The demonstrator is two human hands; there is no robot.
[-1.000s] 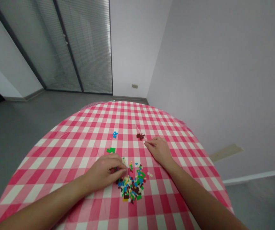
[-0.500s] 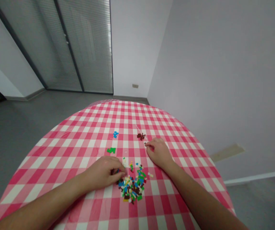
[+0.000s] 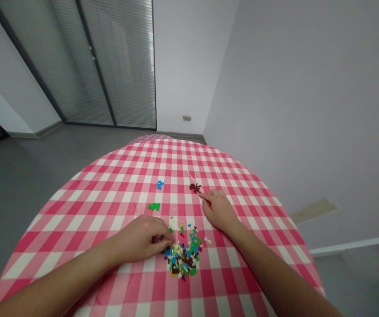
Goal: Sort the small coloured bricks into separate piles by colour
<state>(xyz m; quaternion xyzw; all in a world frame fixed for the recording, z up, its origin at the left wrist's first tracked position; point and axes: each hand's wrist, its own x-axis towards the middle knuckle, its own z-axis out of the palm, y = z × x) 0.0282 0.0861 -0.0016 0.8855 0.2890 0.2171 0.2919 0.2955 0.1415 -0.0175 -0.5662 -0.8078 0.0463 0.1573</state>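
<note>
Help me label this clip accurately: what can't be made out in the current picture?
Head view: what the left hand holds, if anything; its curled fingers hide the palm.
Head view: the count in the mixed pile; pieces overlap and are too small.
Head view: whether the right hand holds a piece near the brown pieces; too small and blurred.
Head view: what lies past the forearms; the bottom edge cuts them off.

A hand could pass along the red-and-white checked cloth (image 3: 110, 193) between the small blue brick group (image 3: 160, 185) and dark brown brick group (image 3: 195, 188). The multicoloured heap of tiny bricks (image 3: 184, 255) obstructs the near middle; the bare left hand (image 3: 149, 237) bounds its left, the bare right hand (image 3: 218, 209) stands beyond, rightward.
</note>
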